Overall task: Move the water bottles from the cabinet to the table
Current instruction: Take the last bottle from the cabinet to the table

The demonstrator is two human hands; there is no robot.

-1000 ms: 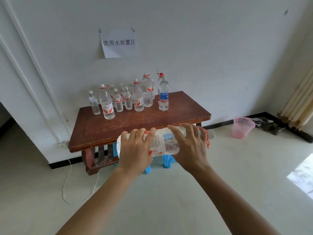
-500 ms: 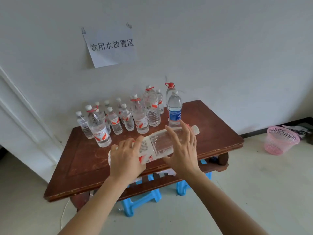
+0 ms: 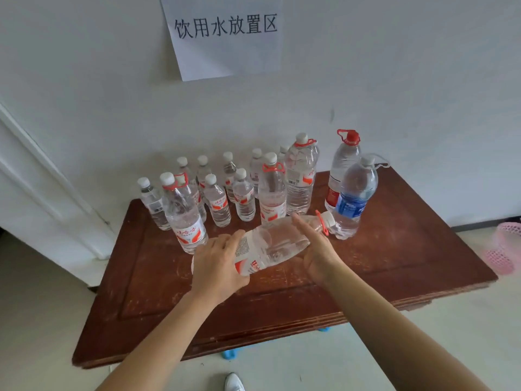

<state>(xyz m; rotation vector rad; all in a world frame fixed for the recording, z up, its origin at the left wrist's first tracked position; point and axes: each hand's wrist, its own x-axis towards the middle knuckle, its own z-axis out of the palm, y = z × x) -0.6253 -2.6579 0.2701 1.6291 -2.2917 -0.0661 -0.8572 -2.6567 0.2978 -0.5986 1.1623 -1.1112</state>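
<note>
Both my hands carry a large clear water bottle (image 3: 270,246) with a red-and-white label, a white cap and a red carry ring. It lies tilted above the brown wooden table (image 3: 394,263), cap up and to the right. My left hand (image 3: 217,266) grips its base end. Around its upper body, my right hand (image 3: 315,252) cups it from the right with the thumb on top. Just beyond the cap stands a blue-label bottle (image 3: 352,198). Several more bottles (image 3: 242,198) stand in a group along the table's back edge.
A paper sign (image 3: 225,32) with Chinese writing hangs on the white wall behind the table. A pink mesh basket (image 3: 504,249) sits on the floor at the right. A blue stool (image 3: 231,354) shows under the table's front edge.
I have come closer to the table. The bottle in my hands has moved from in front of the table to above its top, and its cap end has tipped upward.
</note>
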